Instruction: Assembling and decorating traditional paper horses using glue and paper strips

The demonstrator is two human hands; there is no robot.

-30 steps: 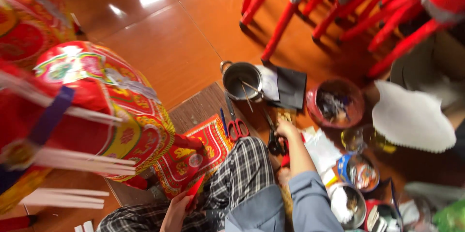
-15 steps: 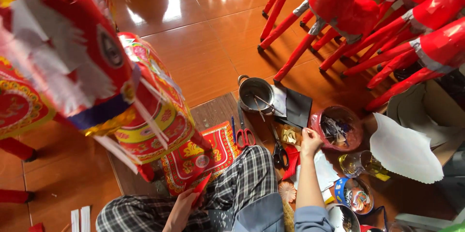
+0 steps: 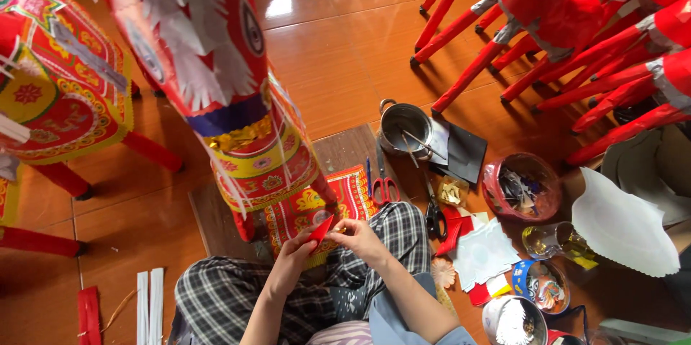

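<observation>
Both hands now meet at lower centre: the left hand and right hand pinch a red paper piece between them. A moment ago the right hand reached right toward the red bowl; the paper horse looms closer.

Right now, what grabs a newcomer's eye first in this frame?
The big red paper horse figure with white fringe, filling the upper left. Below it, at bottom centre, the left hand and right hand pinch a small red paper piece between them. A row of red paper-wrapped legs crowds the upper right.
</observation>
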